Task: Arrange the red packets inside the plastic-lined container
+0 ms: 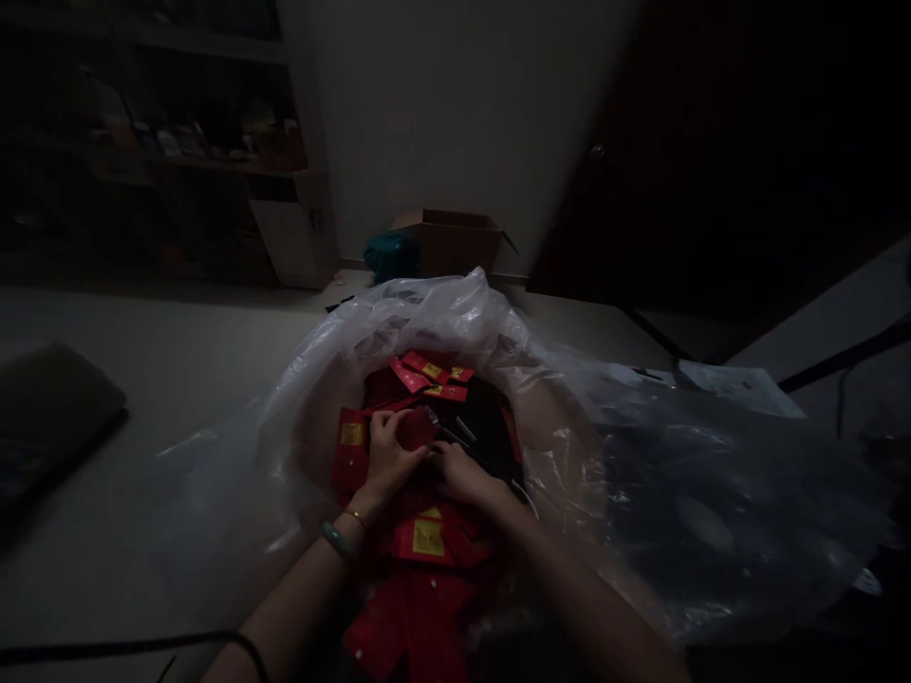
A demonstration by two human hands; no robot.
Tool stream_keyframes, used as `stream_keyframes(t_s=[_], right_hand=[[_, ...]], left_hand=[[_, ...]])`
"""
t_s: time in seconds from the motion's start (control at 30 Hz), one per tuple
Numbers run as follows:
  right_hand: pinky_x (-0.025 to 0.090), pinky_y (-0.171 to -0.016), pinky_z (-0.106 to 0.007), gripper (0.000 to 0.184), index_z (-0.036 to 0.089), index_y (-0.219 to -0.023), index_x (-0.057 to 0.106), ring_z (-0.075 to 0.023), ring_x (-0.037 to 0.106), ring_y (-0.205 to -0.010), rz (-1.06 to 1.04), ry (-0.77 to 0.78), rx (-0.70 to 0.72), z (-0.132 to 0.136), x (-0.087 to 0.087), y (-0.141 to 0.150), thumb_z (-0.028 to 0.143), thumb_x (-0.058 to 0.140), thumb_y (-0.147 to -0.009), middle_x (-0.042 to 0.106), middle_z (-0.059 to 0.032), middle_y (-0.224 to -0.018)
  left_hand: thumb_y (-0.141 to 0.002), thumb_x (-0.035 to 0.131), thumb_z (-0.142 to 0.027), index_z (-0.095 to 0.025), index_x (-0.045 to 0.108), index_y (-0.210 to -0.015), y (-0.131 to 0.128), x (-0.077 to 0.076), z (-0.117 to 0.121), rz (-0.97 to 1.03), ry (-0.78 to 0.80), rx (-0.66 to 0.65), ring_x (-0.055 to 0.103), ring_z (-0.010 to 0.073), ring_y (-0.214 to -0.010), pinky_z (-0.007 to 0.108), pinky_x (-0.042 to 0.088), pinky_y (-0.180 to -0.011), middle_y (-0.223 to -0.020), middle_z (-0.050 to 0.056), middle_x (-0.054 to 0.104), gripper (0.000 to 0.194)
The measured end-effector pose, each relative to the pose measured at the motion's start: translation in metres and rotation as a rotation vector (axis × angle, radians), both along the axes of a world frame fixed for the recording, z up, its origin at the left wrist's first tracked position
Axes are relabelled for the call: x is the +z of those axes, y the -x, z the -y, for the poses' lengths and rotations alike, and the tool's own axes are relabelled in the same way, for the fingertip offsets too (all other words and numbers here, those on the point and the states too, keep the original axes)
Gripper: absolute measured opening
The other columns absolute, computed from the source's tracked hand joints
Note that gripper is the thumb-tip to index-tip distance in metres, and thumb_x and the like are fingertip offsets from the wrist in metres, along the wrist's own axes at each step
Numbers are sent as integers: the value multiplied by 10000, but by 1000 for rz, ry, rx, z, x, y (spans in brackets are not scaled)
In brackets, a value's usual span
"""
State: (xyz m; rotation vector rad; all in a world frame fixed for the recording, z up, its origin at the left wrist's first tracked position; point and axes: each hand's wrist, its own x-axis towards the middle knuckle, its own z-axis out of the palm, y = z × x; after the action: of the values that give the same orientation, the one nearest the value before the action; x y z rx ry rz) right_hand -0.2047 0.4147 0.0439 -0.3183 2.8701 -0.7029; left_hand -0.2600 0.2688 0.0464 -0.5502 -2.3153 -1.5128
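My left hand [390, 453], with a green bangle [337, 541] and a thin gold-coloured bracelet [355, 518] at the wrist, grips a dark red, pouch-like piece [416, 430] between thumb and fingers. Close against its lower right side is my right hand [461, 472], fingers curled; what they pinch is hidden in the dim light. Around both hands lie red packets with yellow labels [428, 537], more red packets [431, 370] at the far side and one [351, 446] at the left. Beyond my right hand, thin silvery strips [465, 429] rest on black material [491, 427].
A large clear plastic sheet or bag [455, 304] surrounds the packets and spreads right. Behind it stand an open cardboard box [461, 245] and a teal bag [390, 254] by the wall. Shelves [213, 161] are at the back left, and a dark cable [135, 647] crosses the lower left.
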Motion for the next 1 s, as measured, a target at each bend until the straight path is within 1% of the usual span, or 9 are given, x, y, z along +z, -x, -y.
stream_keyframes(t_s=[0.07, 0.17, 0.27, 0.37, 0.43, 0.53, 0.77, 0.87, 1.0], right_hand=[[448, -755, -285, 332, 173, -964, 688, -212, 609, -866, 47, -27, -29, 0, 1, 0, 80, 597, -657, 645, -98, -1010], [433, -669, -252, 294, 171, -852, 690, -189, 620, -766, 68, 40, -123, -7, 7, 3, 33, 583, -616, 675, -57, -859], [448, -687, -260, 265, 186, -800, 680, -187, 629, -763, -20, 221, -265, -21, 24, 6, 36, 584, -604, 690, -24, -799], [469, -770, -306, 207, 195, -816, 683, -202, 641, -820, -183, 422, -422, -31, 50, 8, 114, 593, -649, 703, -23, -838], [472, -821, -333, 202, 209, -842, 693, -209, 640, -853, -269, 543, -470, -32, 65, 7, 170, 610, -662, 710, -20, -875], [473, -876, -362, 264, 235, -907, 708, -213, 639, -899, -284, 694, -460, -24, 73, 4, 208, 641, -653, 717, -14, -953], [420, -1000, -381, 457, 257, -1185, 607, -212, 575, -1133, -153, 994, -312, -3, 68, -2, 267, 600, -728, 644, -34, -1196], [421, -977, -377, 413, 263, -1197, 583, -204, 580, -1092, -262, 915, -332, 0, 71, -6, 283, 566, -784, 645, -42, -1166], [412, -913, -415, 213, 243, -964, 675, -251, 544, -982, -406, 537, -306, 7, 68, -8, 280, 644, -757, 683, -64, -960]], left_hand=[[-562, 728, -160, -204, 607, -1042, 0, -1, 0, 1, 13, -5, 533, 216, -939, 394, 482, -880, -992, 32, 460, 497], [-576, 734, -183, -205, 603, -1042, 0, -1, 0, -11, 22, -9, 528, 214, -926, 395, 482, -873, -986, 32, 454, 485], [-588, 743, -213, -203, 601, -1037, 0, -1, 0, -21, 8, -7, 524, 212, -917, 395, 479, -876, -968, 31, 448, 471], [-586, 740, -205, -201, 601, -1036, -1, -1, -1, -12, 3, -32, 517, 213, -922, 397, 473, -886, -970, 34, 445, 471], [-572, 740, -188, -204, 603, -1033, -1, -1, -1, -7, 17, -59, 511, 216, -928, 402, 468, -892, -972, 35, 443, 481], [-554, 744, -173, -208, 603, -1028, -3, -2, -2, -4, 42, -96, 503, 221, -938, 408, 466, -892, -976, 36, 439, 496], [-571, 748, -200, -192, 582, -1036, -3, -3, -3, -3, 38, -132, 515, 222, -923, 397, 475, -862, -975, 40, 439, 493], [-576, 746, -202, -206, 556, -1044, -3, -3, -3, -15, 20, -123, 527, 219, -925, 401, 476, -868, -989, 35, 446, 505], [-607, 728, -211, -203, 515, -1039, -4, -3, -2, -43, 4, -108, 532, 217, -925, 396, 479, -853, -1007, 40, 456, 482]])
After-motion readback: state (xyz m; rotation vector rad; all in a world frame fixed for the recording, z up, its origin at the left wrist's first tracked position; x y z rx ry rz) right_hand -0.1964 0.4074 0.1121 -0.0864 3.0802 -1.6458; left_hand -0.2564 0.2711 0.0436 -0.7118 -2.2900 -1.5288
